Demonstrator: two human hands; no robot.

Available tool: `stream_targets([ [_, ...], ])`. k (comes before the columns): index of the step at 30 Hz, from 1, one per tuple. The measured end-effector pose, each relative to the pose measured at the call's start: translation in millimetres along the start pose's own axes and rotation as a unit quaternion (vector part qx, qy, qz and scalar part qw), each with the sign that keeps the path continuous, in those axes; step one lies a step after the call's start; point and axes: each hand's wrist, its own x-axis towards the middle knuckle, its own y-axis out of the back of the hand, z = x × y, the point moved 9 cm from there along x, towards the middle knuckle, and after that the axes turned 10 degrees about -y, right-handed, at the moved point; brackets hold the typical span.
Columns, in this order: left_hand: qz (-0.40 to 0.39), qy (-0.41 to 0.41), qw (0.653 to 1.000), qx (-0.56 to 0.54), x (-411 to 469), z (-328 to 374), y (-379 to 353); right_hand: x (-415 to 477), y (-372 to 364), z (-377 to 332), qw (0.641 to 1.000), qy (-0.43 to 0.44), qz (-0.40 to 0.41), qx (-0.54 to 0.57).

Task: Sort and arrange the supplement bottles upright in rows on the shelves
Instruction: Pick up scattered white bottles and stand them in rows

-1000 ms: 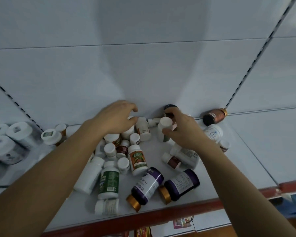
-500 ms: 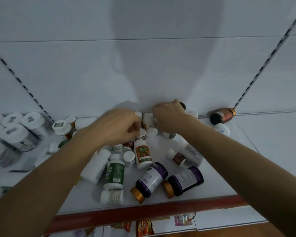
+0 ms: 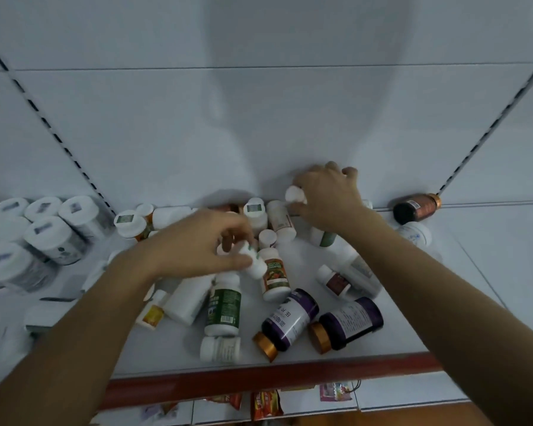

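Landmark: the green-label bottle [image 3: 223, 305], which is lying flat near the front of the shelf [image 3: 428, 318].
Left hand: the left hand [image 3: 197, 244] is seen just behind the green-label bottle. A small white bottle [image 3: 255, 262] is pinched in its fingers, though this part is a bit blurred.
Right hand: the right hand [image 3: 328, 196] is seen well behind the green-label bottle and off to its right, up against the back wall [image 3: 259, 118]. Its fingers are curled round a white-capped bottle [image 3: 295, 195].
What changed: half a second ago the two hands were bunched close together behind the green-label bottle. Now they have been pulled apart. The left one has been brought nearer to the green-label bottle. The right one has been moved further to its right along the wall.
What it means: it looks like two bottles have been picked out of the pile, one in each hand. They can likely be stood up next.
Still lying down: two purple bottles [image 3: 290, 318] are lying just right of the green-label bottle. An orange-label bottle [image 3: 274, 275] is lying behind and right of it, and a dark brown bottle [image 3: 416, 207] far to its right. Most of the job seems not yet done.
Already standing: big white-lidded jars [image 3: 53, 235] are standing together far left of the green-label bottle.
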Motion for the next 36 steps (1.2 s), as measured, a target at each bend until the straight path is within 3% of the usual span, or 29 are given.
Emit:
stream_targets([
  [2,0.127,0.033,0.98,-0.149,0,-9,23,-12,17,18,0.988,-0.038,0.029,0.145],
  [4,0.228,0.071,0.929,-0.281,5,-15,26,-29,25,39,0.967,-0.076,0.051,0.236],
  [7,0.295,0.122,0.864,-0.388,12,-19,10,-59,31,77,0.936,-0.121,0.101,0.316],
  [13,0.301,0.117,0.778,-0.539,39,11,-13,-97,27,145,0.903,-0.193,0.132,0.362],
  [19,0.28,0.126,0.773,-0.555,74,56,-28,-109,17,203,0.855,-0.203,0.155,0.45],
  [24,0.267,0.118,0.741,-0.604,137,109,-73,-112,-2,282,0.863,-0.208,0.121,0.444],
  [26,0.274,0.118,0.748,-0.592,169,129,-94,-118,-11,329,0.864,-0.221,0.113,0.439],
  [30,0.248,0.128,0.853,-0.441,234,168,-141,-137,-40,421,0.874,-0.261,0.073,0.403],
  [33,0.219,0.095,0.887,-0.395,296,197,-181,-142,-61,479,0.874,-0.295,0.046,0.383],
  [36,0.161,0.066,0.945,-0.276,361,210,-224,-140,-73,528,0.871,-0.328,0.043,0.364],
])
